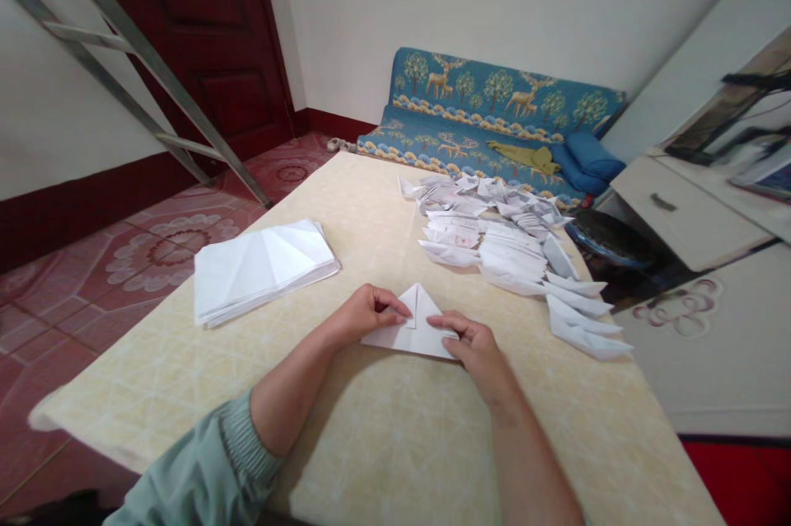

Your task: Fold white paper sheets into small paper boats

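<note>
A white sheet of paper [426, 337], folded to a peaked triangle with a flat band along its near edge, lies on the table in front of me. On its left side my left hand [371, 312] pinches the paper between thumb and fingers, close to the centre seam. My right hand [470, 342] grips the right corner, thumb below and fingers on top. To the left rests a stack of white paper [263, 266] with crease lines on its top sheet. Many folded paper boats [507, 250] sit in rows at the right, some with printed text.
A pale yellow patterned cloth covers the table [383, 435]. Beyond its far edge stands a blue sofa [482, 110] with deer patterns. A metal ladder [154, 89] leans at the left by a dark red door [198, 23]. A white cabinet [692, 213] is at the right.
</note>
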Available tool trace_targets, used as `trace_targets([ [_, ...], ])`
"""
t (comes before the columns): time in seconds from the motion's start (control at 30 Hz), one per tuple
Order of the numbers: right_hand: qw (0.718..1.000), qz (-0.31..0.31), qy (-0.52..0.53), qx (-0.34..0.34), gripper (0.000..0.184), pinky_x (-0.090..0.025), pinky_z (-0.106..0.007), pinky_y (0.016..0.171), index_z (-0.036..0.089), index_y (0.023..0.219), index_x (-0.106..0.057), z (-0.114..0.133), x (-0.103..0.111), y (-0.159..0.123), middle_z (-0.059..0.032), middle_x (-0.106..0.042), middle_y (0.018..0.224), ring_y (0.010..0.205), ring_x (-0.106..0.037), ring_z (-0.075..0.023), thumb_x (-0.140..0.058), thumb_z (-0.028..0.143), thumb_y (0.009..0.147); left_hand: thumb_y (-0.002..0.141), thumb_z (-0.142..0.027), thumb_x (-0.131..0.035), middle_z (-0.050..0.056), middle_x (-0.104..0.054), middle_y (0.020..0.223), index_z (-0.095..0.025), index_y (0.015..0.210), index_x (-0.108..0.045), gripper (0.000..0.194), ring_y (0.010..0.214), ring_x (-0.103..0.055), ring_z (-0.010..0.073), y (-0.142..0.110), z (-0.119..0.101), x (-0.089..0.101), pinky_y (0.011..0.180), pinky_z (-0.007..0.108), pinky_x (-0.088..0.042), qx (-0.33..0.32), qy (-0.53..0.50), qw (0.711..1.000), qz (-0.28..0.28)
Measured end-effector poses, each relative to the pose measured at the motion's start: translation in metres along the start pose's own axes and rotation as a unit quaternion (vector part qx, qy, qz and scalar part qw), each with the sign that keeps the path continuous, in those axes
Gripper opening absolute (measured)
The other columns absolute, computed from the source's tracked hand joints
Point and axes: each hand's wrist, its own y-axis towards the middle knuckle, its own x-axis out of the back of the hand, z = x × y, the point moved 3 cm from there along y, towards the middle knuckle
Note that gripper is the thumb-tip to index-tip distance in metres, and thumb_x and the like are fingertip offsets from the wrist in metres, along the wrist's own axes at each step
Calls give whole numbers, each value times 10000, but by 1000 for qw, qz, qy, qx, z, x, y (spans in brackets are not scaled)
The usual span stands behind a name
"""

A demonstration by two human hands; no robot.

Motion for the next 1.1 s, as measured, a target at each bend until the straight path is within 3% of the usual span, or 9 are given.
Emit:
trace_targets([
  [0.2,997,70,16,41,457,-451,-293,798,223,1083,-651,-1,-1,-2,-56,-574,1067,954,-568,-203,-678,129,636,678,-297,-673,72,-681,855,-130,880,-722,267,735,-581,160,-1,-7,3,650,240,-420,-17,20,999,-31],
  [0.43,992,93,49,64,589,-366,-371,979,228,1186,-583,-4,-4,-2,-75,-480,1236,1157,-473,-244,-717,149,618,608,-244,-726,85,-639,1053,-131,1098,-631,512,879,-591,209,-4,-8,7,771,294,-446,-4,-9,1000,-1],
  [0.67,997,50,31,46,548,-392,-360,961,222,1172,-597,0,2,-1,-72,-485,1255,1158,-475,-240,-710,187,637,563,-261,-754,87,-552,1185,-187,1217,-543,691,1011,-541,238,-7,-15,10,848,318,-434,-58,84,993,57],
  [0.87,999,13,16,38,489,-396,-344,957,240,1143,-619,4,7,-2,-58,-506,1256,1147,-488,-231,-714,250,664,610,-233,-708,66,-565,1132,-212,1185,-570,592,1020,-527,230,-7,-15,11,884,323,-415,-89,129,986,55],
  [1.1,998,22,27,44,485,-385,-367,970,237,1150,-615,6,7,-2,-63,-528,1242,1159,-479,-245,-706,299,678,629,-236,-698,81,-565,1122,-191,1170,-584,555,1005,-530,236,-7,-16,10,870,321,-415,-84,107,989,54],
])
